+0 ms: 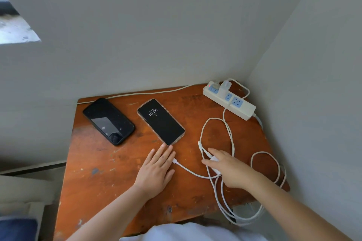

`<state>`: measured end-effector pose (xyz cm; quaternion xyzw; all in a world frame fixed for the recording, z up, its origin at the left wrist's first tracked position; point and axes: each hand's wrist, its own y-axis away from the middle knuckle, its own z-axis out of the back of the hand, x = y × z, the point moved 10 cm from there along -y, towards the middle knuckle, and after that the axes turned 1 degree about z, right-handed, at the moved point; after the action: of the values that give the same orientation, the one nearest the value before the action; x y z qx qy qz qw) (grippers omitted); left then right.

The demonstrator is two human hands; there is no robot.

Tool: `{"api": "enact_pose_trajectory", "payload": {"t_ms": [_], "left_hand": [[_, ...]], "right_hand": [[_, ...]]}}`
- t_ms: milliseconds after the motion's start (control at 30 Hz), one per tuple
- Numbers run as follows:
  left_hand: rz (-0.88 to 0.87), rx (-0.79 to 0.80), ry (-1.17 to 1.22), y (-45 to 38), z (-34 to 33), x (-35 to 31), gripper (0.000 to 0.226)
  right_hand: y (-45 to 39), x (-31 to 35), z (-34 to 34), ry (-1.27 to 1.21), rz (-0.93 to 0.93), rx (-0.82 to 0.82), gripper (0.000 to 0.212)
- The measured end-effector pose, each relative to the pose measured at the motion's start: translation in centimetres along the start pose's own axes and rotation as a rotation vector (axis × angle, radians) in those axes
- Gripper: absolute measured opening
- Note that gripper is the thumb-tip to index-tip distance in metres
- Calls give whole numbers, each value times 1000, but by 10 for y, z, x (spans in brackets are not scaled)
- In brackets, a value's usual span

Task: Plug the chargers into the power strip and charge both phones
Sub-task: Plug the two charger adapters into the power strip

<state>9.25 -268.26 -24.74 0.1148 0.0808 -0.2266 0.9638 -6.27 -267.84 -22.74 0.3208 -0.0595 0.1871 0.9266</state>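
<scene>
one charger (225, 86) is already seated in the power strip (229, 99) at the back right corner of the table (121, 188); its cable runs down into loose loops. second charger (214, 163) isn't plugged yet, it's a white block lying on the table under the right hand (227, 168). right fingers are spread and laid over it, looks like contact but not a closed grasp yet. left hand (156, 170) is flat on the wood, fingers straight, tips just short of the lit phone (161, 121), holding nothing. a free cable plug (175, 161) lies just beside that hand. dark phone (109, 121) sits to the left, screen off, no cable near it. neither phone is connected.

next move, my read: close on the block, lift it clear of the tangled loops, line prongs up with a free blue socket on the strip.
</scene>
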Motion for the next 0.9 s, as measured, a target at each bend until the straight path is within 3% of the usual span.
{"api": "enact_pose_trajectory", "payload": {"t_ms": [233, 367, 533, 633, 900], "left_hand": [[-36, 18, 49, 1, -5, -1, 50], [-39, -71, 90, 4, 8, -4, 60], [-66, -117, 87, 7, 22, -8, 39], [-73, -155, 133, 9, 27, -8, 40], [-50, -98, 90, 5, 2, -1, 53]], "right_hand": [[-9, 12, 12, -32, -15, -70, 60], [-10, 11, 12, -36, -72, -132, 58], [-3, -8, 13, -59, -223, -152, 66], [-1, -2, 12, -90, -156, -117, 66], [-14, 13, 9, 205, 71, 20, 85]]}}
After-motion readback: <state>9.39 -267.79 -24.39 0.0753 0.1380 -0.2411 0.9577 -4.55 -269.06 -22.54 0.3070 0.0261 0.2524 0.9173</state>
